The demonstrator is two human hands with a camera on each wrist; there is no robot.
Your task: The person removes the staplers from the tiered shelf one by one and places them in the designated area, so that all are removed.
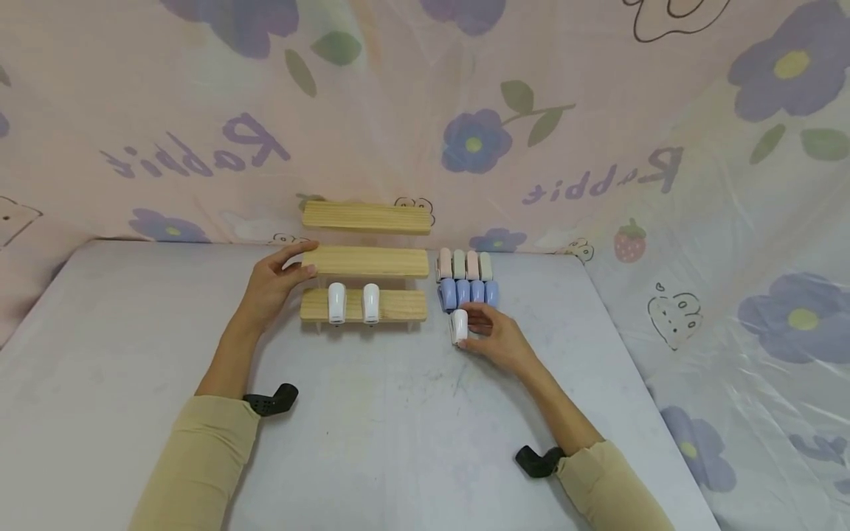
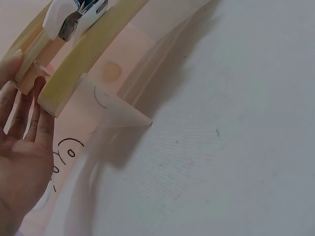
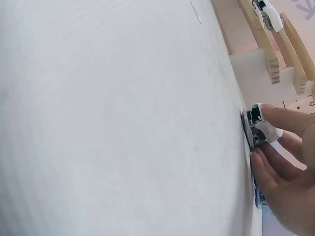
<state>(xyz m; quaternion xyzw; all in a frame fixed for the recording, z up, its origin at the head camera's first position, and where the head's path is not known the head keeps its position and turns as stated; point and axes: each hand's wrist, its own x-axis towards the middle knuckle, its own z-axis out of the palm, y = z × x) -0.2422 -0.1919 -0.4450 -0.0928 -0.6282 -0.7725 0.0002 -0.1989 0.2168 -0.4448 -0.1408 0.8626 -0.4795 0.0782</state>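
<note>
A three-tier rack with wooden shelves (image 1: pixel 365 262) stands near the back of the table. Two small white staplers (image 1: pixel 337 302) sit side by side on its lowest shelf. My left hand (image 1: pixel 268 291) grips the left end of the middle shelf, thumb and fingers around its edge; the left wrist view shows the fingers at the plank ends. To the right of the rack, my right hand (image 1: pixel 499 339) pinches another white stapler (image 1: pixel 460 327) between thumb and fingers. In the right wrist view this stapler (image 3: pixel 268 130) has its metal base close over the table.
Beyond the right hand, several blue staplers (image 1: pixel 462 293) stand in a row, with pink and pale green ones (image 1: pixel 458 264) in a row behind. A flower-printed curtain (image 1: pixel 372 110) hangs behind the white table (image 1: pixel 385 428). Black wrist devices (image 1: pixel 272 400) are on both forearms.
</note>
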